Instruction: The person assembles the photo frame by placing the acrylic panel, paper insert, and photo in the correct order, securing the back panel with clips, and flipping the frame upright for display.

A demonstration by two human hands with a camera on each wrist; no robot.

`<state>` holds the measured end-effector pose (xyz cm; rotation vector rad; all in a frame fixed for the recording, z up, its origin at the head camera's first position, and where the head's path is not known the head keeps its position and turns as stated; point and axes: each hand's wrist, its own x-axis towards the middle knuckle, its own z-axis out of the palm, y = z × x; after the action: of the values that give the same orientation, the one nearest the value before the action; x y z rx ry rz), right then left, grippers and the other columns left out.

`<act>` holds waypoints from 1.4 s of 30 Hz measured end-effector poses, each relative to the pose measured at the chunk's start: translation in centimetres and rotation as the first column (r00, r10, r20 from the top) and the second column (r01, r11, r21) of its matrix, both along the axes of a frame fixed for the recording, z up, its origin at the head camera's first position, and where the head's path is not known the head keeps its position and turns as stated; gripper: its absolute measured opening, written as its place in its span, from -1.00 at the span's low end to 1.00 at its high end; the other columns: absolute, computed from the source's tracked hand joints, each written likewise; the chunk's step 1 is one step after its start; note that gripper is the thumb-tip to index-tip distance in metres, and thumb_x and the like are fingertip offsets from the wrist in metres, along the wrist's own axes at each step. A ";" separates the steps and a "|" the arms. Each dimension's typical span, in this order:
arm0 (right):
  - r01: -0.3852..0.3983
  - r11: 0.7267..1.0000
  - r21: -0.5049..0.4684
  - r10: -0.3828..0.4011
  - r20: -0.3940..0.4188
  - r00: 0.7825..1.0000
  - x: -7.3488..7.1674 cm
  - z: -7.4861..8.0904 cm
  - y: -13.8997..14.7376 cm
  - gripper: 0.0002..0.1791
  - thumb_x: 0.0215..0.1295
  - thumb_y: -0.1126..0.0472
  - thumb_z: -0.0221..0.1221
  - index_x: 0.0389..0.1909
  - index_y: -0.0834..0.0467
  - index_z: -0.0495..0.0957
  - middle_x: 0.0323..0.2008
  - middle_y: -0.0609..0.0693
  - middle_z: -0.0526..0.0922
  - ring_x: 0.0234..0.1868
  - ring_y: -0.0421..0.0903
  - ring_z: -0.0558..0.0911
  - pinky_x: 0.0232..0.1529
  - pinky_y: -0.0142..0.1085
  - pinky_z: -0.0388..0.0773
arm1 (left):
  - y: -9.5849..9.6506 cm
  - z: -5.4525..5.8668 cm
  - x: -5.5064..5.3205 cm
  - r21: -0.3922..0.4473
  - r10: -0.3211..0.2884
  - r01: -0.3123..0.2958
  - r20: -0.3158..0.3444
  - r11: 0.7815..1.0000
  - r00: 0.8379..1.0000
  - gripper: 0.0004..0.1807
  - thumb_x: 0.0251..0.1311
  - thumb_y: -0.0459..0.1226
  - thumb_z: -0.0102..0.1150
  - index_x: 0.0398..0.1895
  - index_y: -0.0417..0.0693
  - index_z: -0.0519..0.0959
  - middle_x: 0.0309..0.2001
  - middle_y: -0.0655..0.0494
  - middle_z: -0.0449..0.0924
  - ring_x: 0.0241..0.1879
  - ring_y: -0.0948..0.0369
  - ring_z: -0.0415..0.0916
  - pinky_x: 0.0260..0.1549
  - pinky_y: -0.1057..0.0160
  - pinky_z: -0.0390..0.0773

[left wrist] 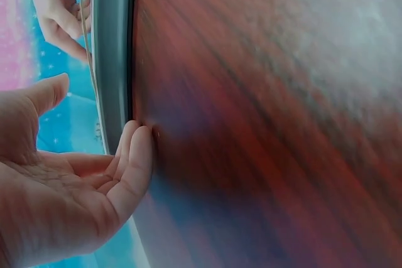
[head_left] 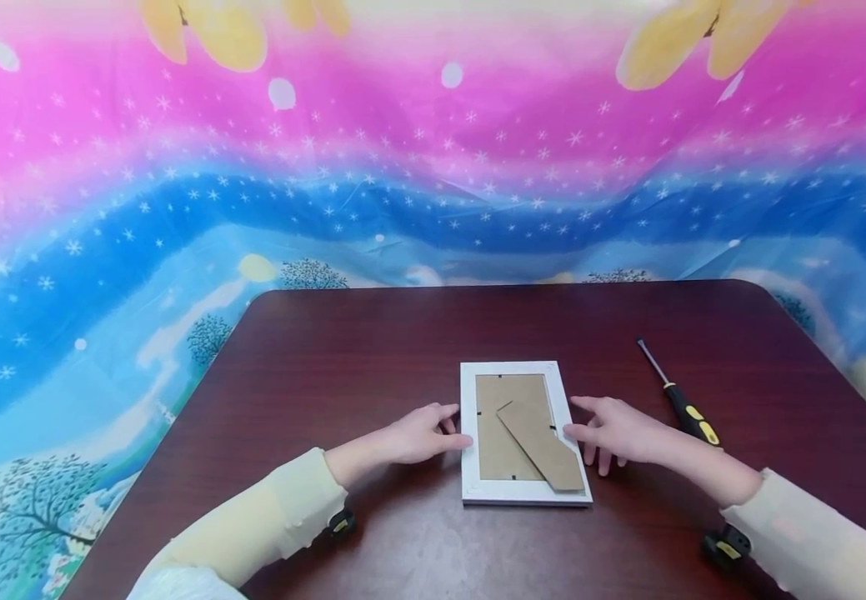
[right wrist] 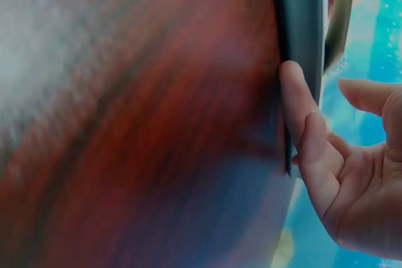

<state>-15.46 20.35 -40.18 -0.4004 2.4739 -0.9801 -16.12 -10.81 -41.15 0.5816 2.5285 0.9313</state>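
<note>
A white picture frame [head_left: 470, 460] lies face down on the table, its brown backing board [head_left: 494, 446] showing with small dark tabs around the edge. The brown stand flap [head_left: 543, 454] slants across the board toward the near right corner. At the frame's left side is my left hand [head_left: 423, 433], thumb near the border and fingers loosely bent; in the left wrist view the fingertips [left wrist: 141, 136] meet the frame's lower edge. My right hand [head_left: 620, 432] is at the right side, fingers spread, and the right wrist view has fingertips [right wrist: 292, 73] against the frame's side wall.
A black and yellow screwdriver [head_left: 682, 400] lies right of the frame, just beyond my right forearm. The dark red-brown table [head_left: 357, 350] has rounded far corners. Behind it hangs a colourful cloth [head_left: 417, 183] with snowflakes and trees.
</note>
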 end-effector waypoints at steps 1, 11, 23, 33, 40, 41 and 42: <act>-0.001 1.000 -0.009 0.001 0.007 1.000 0.1 -0.1 -0.1 -0.18 0.38 0.06 0.17 0.37 0.53 0.05 -0.64 -0.01 0.59 -0.69 -0.03 0.60 -0.68 -0.18 0.51 | 0.1 -0.1 0.0 0.005 0.003 -0.003 0.001 1.000 1.000 -0.26 0.24 -0.08 0.26 0.33 -0.39 0.31 -0.29 0.18 0.51 -0.37 0.31 0.46 -0.29 0.34 0.46; -0.009 0.999 -0.038 0.008 -0.017 1.000 0.0 -0.7 -0.8 -0.19 0.36 0.13 0.19 0.34 0.58 0.02 -0.68 -0.01 0.56 -0.72 -0.04 0.59 -0.72 -0.19 0.49 | 0.6 -0.3 0.4 0.047 0.043 -0.044 0.013 0.998 0.999 -0.27 0.25 -0.08 0.25 0.32 -0.41 0.29 -0.16 0.08 0.46 -0.26 0.25 0.46 -0.23 0.31 0.47; -0.015 0.997 -0.073 0.013 -0.020 1.000 0.0 -0.9 -1.2 -0.22 0.37 0.21 0.17 0.35 0.57 -0.01 -0.69 -0.01 0.56 -0.73 -0.02 0.59 -0.73 -0.18 0.51 | 0.6 -0.2 0.7 0.104 0.060 -0.064 0.043 0.992 0.997 -0.28 0.25 -0.14 0.26 0.34 -0.41 0.26 -0.09 -0.02 0.46 -0.20 0.19 0.51 -0.24 0.29 0.52; -0.002 0.997 -0.081 0.000 -0.025 1.000 0.0 -1.0 -1.3 -0.25 0.38 0.22 0.14 0.34 0.57 0.01 -0.69 -0.01 0.56 -0.73 -0.02 0.59 -0.73 -0.17 0.52 | 0.7 -0.3 0.5 0.317 0.068 -0.133 0.207 0.939 0.976 -0.28 0.29 -0.28 0.22 0.40 -0.40 0.14 -0.13 -0.15 0.54 -0.33 0.11 0.60 -0.48 0.16 0.63; 0.028 0.996 -0.084 -0.029 -0.012 1.000 -0.2 -1.2 -1.3 -0.23 0.38 0.22 0.14 0.36 0.55 -0.04 -0.66 0.00 0.57 -0.73 0.00 0.59 -0.72 -0.17 0.53 | 0.6 -0.6 0.6 0.470 0.050 -0.222 0.350 0.854 0.936 -0.23 0.25 -0.48 0.15 0.44 -0.43 -0.01 -0.13 -0.19 0.49 -0.39 0.16 0.55 -0.40 0.09 0.65; 0.030 0.996 -0.088 -0.031 -0.010 0.999 -0.3 -1.2 -1.3 -0.23 0.38 0.22 0.14 0.36 0.55 -0.04 -0.66 0.00 0.58 -0.73 0.00 0.59 -0.72 -0.17 0.53 | 0.6 -0.6 0.6 0.485 0.052 -0.235 0.361 0.842 0.931 -0.22 0.24 -0.50 0.15 0.45 -0.42 -0.02 -0.12 -0.18 0.48 -0.39 0.17 0.54 -0.39 0.09 0.65; 0.033 0.995 -0.091 -0.034 -0.005 0.999 -0.3 -1.3 -1.3 -0.23 0.38 0.22 0.14 0.36 0.54 -0.05 -0.65 0.00 0.58 -0.73 0.00 0.59 -0.71 -0.16 0.53 | 0.5 -0.6 0.6 0.498 0.054 -0.250 0.373 0.830 0.926 -0.21 0.22 -0.52 0.15 0.45 -0.41 -0.02 -0.11 -0.19 0.48 -0.39 0.17 0.54 -0.38 0.10 0.65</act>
<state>-15.79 19.08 -41.47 -0.3935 2.4556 -1.1101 -15.56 -10.27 -41.79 0.3202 2.0052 1.6735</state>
